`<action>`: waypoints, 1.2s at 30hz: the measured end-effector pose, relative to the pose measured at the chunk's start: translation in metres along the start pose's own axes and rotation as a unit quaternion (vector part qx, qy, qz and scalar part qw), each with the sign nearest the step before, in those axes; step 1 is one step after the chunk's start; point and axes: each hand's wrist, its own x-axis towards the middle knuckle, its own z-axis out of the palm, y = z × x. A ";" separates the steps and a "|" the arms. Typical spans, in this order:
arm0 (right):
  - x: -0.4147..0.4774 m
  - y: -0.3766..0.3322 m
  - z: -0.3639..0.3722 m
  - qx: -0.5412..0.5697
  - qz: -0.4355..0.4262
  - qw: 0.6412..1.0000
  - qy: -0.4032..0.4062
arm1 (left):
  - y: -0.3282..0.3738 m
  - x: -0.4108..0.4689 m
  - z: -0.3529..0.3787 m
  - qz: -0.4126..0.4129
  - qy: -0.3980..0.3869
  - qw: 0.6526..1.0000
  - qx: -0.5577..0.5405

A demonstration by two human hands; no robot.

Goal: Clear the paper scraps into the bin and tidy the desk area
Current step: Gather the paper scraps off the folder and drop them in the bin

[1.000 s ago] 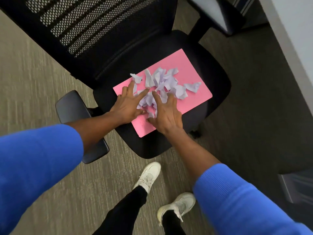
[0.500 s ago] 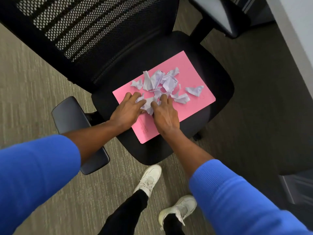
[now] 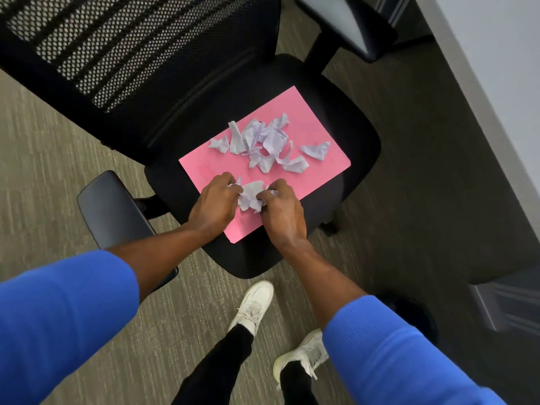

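While loose pale lilac paper scraps [image 3: 264, 143] lie on the pink card folder [image 3: 317, 124], I see my left hand [image 3: 214, 207] and right hand [image 3: 282, 213] both clenched around one bunched wad of lilac scraps [image 3: 251, 195].

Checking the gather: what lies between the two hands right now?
In the head view, a bunch of pale paper scraps sits between the left hand and right hand, over the pink sheet.

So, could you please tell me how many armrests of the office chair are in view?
2: one armrest left of the seat, near the left forearm; the other armrest at the top, beyond the seat.
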 end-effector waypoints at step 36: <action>-0.405 0.366 0.006 0.029 0.351 0.926 0.138 | 0.404 -0.135 0.332 0.269 -0.210 0.934 -0.102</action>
